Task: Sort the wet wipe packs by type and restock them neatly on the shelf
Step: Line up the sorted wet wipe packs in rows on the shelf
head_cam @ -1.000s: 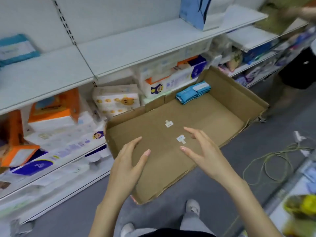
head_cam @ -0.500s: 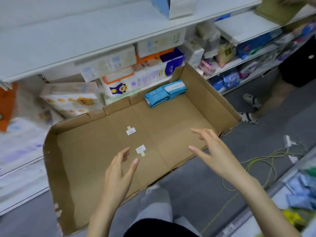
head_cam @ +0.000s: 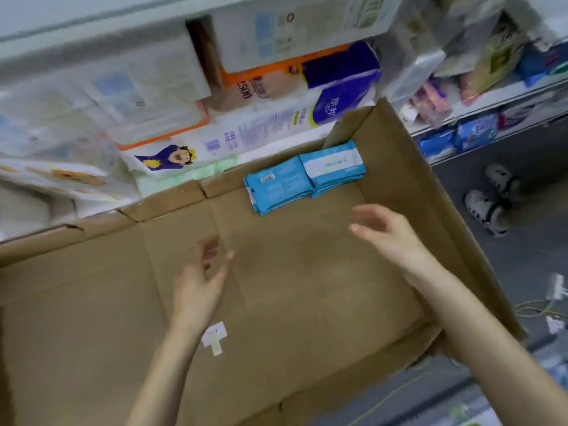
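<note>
Loosely spread and a little curled, the fingers (head_cam: 226, 262) of the left hand (head_cam: 199, 284) are hovering over the floor of the wide, shallow brown cardboard box (head_cam: 307, 318), holding nothing; motion blur is smearing their tips. The right hand (head_cam: 390, 232) is reaching further in, its fingers (head_cam: 367, 215) also parted and relaxed, gripping nothing.

The flat light-blue wet wipe packs (head_cam: 278, 187) are lying beyond both hands, in the far right corner of the box, in two low stacks side by side and touching. The left stack is showing a barcode. The right stack (head_cam: 333, 166), with a white band across its top pack, is sitting against the far wall and near the right wall. The right fingertips are pointing close to the stacks' front edge without touching them; the left fingers are lying well short, off to the left.

Bare cardboard is stretching between and around the hands, broken only by a small white paper label (head_cam: 215, 335) lying just beside the left wrist. The right wall is rising just beside the right forearm. The low far wall is standing just in front of the white store shelving (head_cam: 491, 105), where a purple-and-white tissue bundle (head_cam: 276, 127) is lying behind the packs. Right of the box, on the grey floor (head_cam: 507, 265), another person's feet in white clogs (head_cam: 485, 204) are standing, and a green cable (head_cam: 533, 309) is trailing nearer.
</note>
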